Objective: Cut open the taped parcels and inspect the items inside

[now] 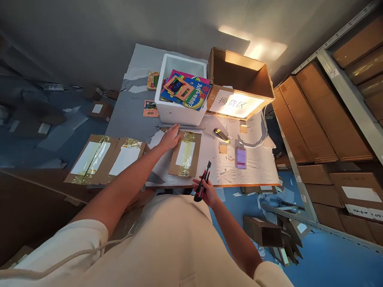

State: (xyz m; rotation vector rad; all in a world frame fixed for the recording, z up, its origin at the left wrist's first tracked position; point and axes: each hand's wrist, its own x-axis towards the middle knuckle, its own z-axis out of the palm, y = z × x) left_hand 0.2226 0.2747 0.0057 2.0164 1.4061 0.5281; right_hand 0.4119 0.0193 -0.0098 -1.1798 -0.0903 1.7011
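In front of me a taped cardboard box (194, 149) with a white label lies on the table. My left hand (170, 138) rests on the box's upper left corner, fingers stretched out. My right hand (206, 190) is closed around a red and black utility knife (203, 185), just off the box's lower right corner. The knife's blade is extended and points up and away from me. Two more taped boxes, a left one (80, 153) and a nearer one (128, 153), lie side by side to the left.
A white foam box (181, 115) full of books (185, 91) stands at the back beside an open cardboard box (214, 101). A yellow and black utility knife (222, 134), a purple card (241, 158) and a cable (254, 144) lie to the right. Shelves (329, 67) hold cartons.
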